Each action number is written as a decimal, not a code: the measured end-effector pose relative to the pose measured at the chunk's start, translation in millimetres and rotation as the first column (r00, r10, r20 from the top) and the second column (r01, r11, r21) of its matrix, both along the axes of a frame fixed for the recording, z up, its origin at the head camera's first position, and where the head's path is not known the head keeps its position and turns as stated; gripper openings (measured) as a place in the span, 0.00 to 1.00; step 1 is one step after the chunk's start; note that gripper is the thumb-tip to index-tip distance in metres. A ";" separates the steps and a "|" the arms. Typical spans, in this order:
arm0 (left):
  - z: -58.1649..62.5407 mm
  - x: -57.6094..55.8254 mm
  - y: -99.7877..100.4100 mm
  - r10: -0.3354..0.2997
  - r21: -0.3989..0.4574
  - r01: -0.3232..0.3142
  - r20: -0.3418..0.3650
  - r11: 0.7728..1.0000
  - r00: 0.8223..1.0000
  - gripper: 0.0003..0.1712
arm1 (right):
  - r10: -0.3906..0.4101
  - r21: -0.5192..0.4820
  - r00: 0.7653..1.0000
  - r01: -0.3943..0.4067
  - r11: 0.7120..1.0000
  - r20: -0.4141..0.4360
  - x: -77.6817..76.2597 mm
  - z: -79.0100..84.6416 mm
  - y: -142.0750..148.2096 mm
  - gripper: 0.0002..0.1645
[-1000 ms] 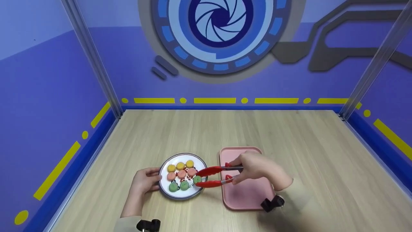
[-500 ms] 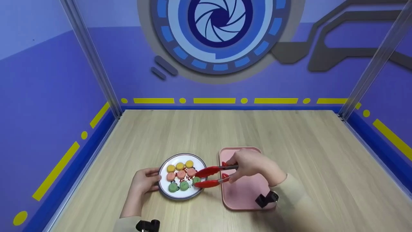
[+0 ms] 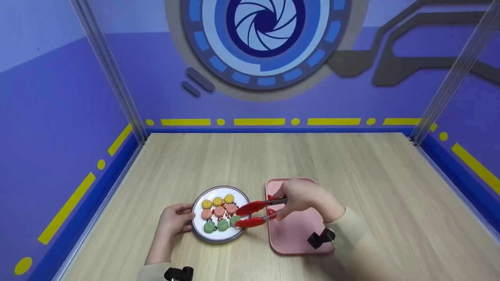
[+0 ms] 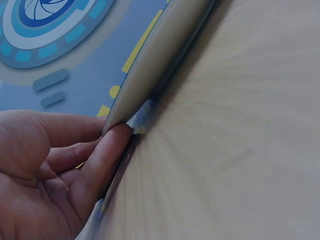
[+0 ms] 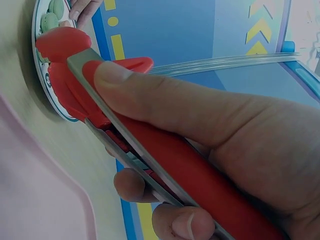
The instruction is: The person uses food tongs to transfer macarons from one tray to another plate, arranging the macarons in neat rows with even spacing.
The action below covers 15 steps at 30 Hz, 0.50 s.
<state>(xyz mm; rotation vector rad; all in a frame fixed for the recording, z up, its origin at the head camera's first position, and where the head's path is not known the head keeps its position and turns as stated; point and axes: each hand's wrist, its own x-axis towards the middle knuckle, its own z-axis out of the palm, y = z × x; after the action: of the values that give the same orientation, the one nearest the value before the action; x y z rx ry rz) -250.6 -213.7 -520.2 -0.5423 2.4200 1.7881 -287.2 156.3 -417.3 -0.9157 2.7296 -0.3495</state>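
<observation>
A white plate (image 3: 200,233) with a dark rim carries yellow macarons (image 3: 217,201), pink macarons (image 3: 219,211) and green macarons (image 3: 222,225) in three rows. My left hand (image 3: 174,219) pinches its left rim between thumb and fingers, as the left wrist view shows. With my right hand (image 3: 302,198) I grip a pair of red-tipped metal tongs (image 3: 252,222) around the handles. The tong heads reach over the plate's right side, around the rightmost green macaron (image 3: 234,219), which they partly cover. Whether they squeeze it, I cannot tell.
A pink rectangular tray (image 3: 299,238) lies right of the plate, under my right hand and the tongs. The wooden table (image 3: 187,164) is bounded by a blue back wall (image 3: 156,89) and side walls. Black wrist cameras (image 3: 322,238) sit on the sleeves.
My right hand and the tongs have shifted slightly left. The rightmost green macaron has moved left, closer to the other green ones. My left hand stays on the plate's rim.
</observation>
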 end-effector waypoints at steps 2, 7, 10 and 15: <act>0.1 0.1 0.1 -0.003 -0.006 0.003 -0.004 1.000 1.000 0.24 | 0.004 -0.003 1.000 -0.004 1.000 -0.004 0.0 -0.3 1.2 0.23; -0.4 1.0 0.8 0.000 0.002 0.000 -0.003 1.000 1.000 0.24 | 0.017 -0.058 1.000 -0.017 0.998 0.010 0.6 -1.8 7.4 0.21; -0.6 2.0 1.6 0.009 0.005 -0.009 0.005 1.000 1.000 0.24 | 0.035 -0.106 0.999 -0.032 0.994 0.028 0.9 -4.1 14.7 0.18; -0.1 2.3 2.5 0.019 0.003 -0.019 0.008 1.000 1.000 0.24 | 0.051 -0.200 0.997 -0.038 0.979 0.060 1.6 -7.6 33.2 0.20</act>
<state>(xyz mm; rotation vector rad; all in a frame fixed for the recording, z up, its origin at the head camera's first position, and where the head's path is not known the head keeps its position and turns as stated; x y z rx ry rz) -248.3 -211.1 -520.3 -0.5731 2.4140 1.7931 -285.5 189.6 -424.9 -0.9950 2.6456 -0.6420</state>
